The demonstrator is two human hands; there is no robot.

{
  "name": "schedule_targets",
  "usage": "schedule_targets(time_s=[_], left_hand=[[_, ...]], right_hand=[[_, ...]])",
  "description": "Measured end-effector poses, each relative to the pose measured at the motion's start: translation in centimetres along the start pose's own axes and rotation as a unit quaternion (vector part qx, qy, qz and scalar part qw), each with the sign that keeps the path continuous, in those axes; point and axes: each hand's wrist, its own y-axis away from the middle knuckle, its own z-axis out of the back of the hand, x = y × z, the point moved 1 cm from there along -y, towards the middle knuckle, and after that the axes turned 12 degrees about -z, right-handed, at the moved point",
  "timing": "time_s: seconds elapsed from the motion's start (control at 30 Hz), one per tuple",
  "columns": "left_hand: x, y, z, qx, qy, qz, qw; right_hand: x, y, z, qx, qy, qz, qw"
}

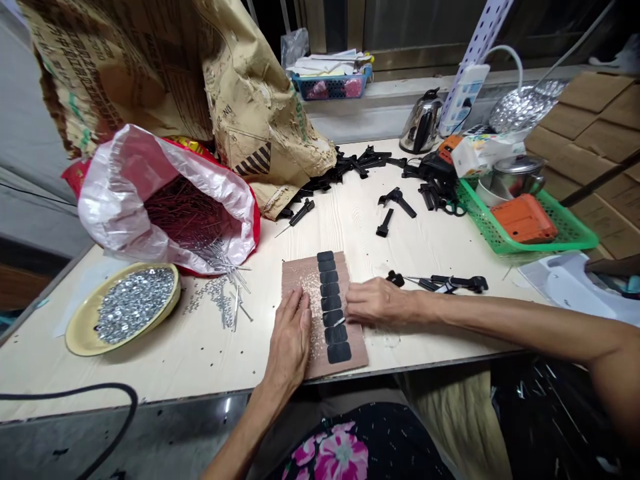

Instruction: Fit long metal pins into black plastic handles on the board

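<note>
Where the table (345,223) meets its near edge, just in front of your body, lies a thin brown board (356,352) with a column of dark, rounded pads (330,291) and a scatter of pale granules (316,320) to the left of them. Your left hand (291,328) rests flat on the board's left side, fingers extended and close together, with no object visible in its grasp. Your right hand (380,301) is curled at the board's right edge, its fingertips turned toward the pads; whether it pinches anything cannot be told, though a small pale sliver (339,322) shows on or above a pad near those fingers. Judged by its thinness, the board should be light and fairly stiff, apt to slide unless you steady it; take it by the bare margins, at the lower right corner or along the right edge, and keep it level, since the granules look loose and likely to roll. The pads appear thin and flat, probably best left ungripped. The granules, being tiny, would suit only a light fingertip touch; their hardness cannot be judged from this view.
</note>
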Motion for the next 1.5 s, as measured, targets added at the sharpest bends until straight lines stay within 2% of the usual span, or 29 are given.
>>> schedule_targets(time_s=[0.1,0.13,0.23,0.3,0.4,0.57,0.67,0.87,1.0,1.03,1.1,1.2,1.27,1.37,1.5], left_hand=[[-0.1,0.0,0.0,0.0,-0.005,0.0,1.0],[-0.1,0.0,0.0,-0.001,-0.007,0.0,1.0],[-0.2,-0.1,0.0,-0.003,-0.012,-0.002,1.0],[-0.2,-0.1,0.0,-0.006,-0.014,-0.005,1.0],[0.0,-0.1,-0.1,-0.012,-0.015,-0.009,1.0],[0.0,-0.1,-0.3,-0.032,-0.01,-0.012,0.999],[0.0,-0.1,-0.3,-0.035,-0.005,-0.017,0.999],[0.3,0.0,-0.5,-0.033,-0.008,-0.027,0.999],[0.1,0.3,-0.6,-0.044,-0.032,-0.011,0.998],[-0.1,0.4,-0.5,-0.045,-0.038,-0.008,0.998],[-0.5,0.6,-0.1,-0.03,-0.043,-0.011,0.999],[-1.1,0.7,0.6,-0.022,-0.044,-0.009,0.999],[-1.4,0.9,1.0,-0.021,-0.038,-0.005,0.999],[-1.4,1.2,1.2,-0.032,-0.019,-0.009,0.999],[-0.8,1.5,0.8,-0.052,-0.001,-0.015,0.999]], right_hand=[[-0.5,-0.3,0.1,-0.044,-0.01,-0.097,0.994],[-0.6,-0.3,0.1,-0.047,-0.014,-0.111,0.993],[-0.4,-0.3,-0.2,-0.002,-0.018,-0.041,0.999],[-0.2,-0.2,-0.2,0.005,-0.022,-0.043,0.999],[0.2,-0.1,-0.1,-0.017,-0.021,-0.089,0.996],[2.2,0.5,-0.7,0.006,0.017,-0.011,1.0],[2.6,1.0,-0.9,-0.008,0.019,-0.03,0.999],[3.1,1.2,-0.7,0.004,0.005,-0.073,0.997],[3.7,1.7,0.3,-0.007,0.023,-0.062,0.998],[3.7,2.2,0.7,-0.01,0.031,-0.058,0.998],[2.8,3.7,1.6,-0.035,0.048,-0.113,0.992],[0.5,5.8,3.0,-0.033,0.096,-0.186,0.977],[-0.6,6.1,3.9,-0.036,0.138,-0.199,0.97],[-1.0,3.3,4.6,-0.062,0.162,-0.209,0.962],[-1.1,-5.6,3.1,-0.077,0.142,-0.219,0.962]])
